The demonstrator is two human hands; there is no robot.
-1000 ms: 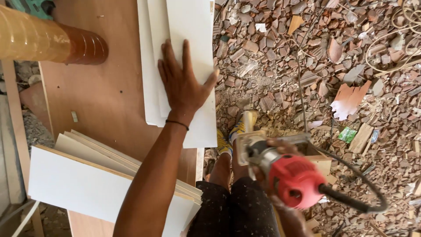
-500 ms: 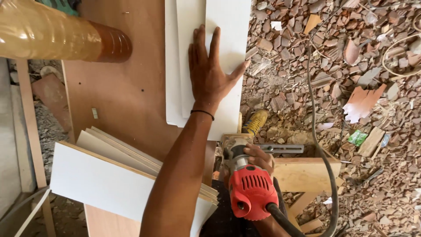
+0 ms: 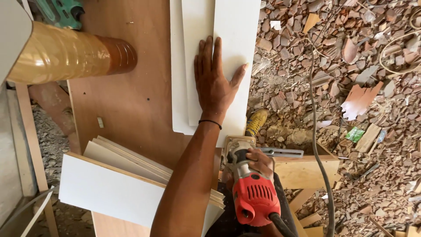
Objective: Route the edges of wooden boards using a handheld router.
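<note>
1. Translucent amber plastic-wrapped roll (image 3: 66,55), lying on its side at the upper left corner of the brown plywood worktop (image 3: 131,105); a green tool body (image 3: 59,11) just behind it.
2. Stack of thin white-faced laminate boards (image 3: 118,188), fanned, at the lower left edge of the worktop, overhanging it.
3. Long white laminate strips (image 3: 232,30), several overlapped, lying lengthwise on the right part of the worktop, right edge overhanging the rubble.
4. Left hand (image 3: 215,87), palm down on the white strips, fingers spread flat and thumb out, pressing, not gripping; black band at the wrist.
5. Red and grey handheld power trimmer (image 3: 252,188), at the near end of the strips; black cable (image 3: 313,109) runs up to the right.
6. Right hand (image 3: 259,160), fingers closed around the trimmer's body.
7. Yellow shoe (image 3: 256,123), just beyond the trimmer.
8. Ground of broken reddish tile rubble (image 3: 351,52), with wooden offcuts (image 3: 307,171) near the trimmer.
</note>
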